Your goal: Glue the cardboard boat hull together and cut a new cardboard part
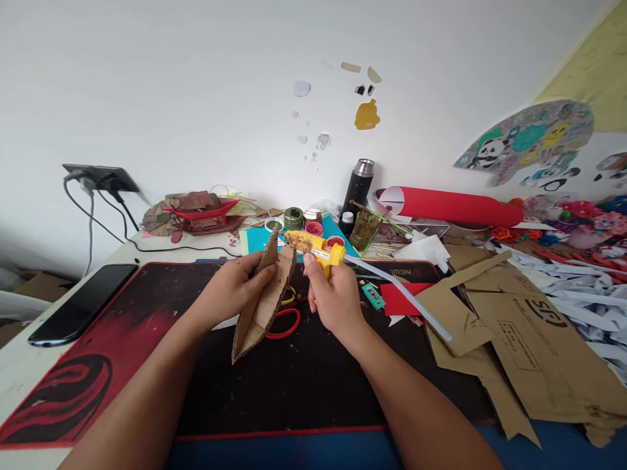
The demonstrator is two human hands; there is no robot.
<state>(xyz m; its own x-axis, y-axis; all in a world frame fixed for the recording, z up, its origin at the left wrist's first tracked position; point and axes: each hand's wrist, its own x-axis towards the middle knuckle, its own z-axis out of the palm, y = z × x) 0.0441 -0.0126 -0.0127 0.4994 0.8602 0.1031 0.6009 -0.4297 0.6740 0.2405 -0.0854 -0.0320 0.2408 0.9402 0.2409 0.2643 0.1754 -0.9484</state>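
Cluttered desk (29,385) against a white wall, black-and-red mat under both arms. Left hand (235,287) pinches a folded cardboard piece (262,303), thumb in front and fingers behind, lifted off the mat. Right hand (333,294) is wrapped around a yellow glue gun (321,251), nozzle just at the cardboard's upper edge; the glue stick (401,290) trails back past the right wrist. Judging by this: piece already cut and folded, gluing under way, seam seemingly unfinished. Red-handled scissors (284,323) lie below the hands; cardboard offcuts (529,346) sit right of the right hand, a phone (83,303) well left of the left.
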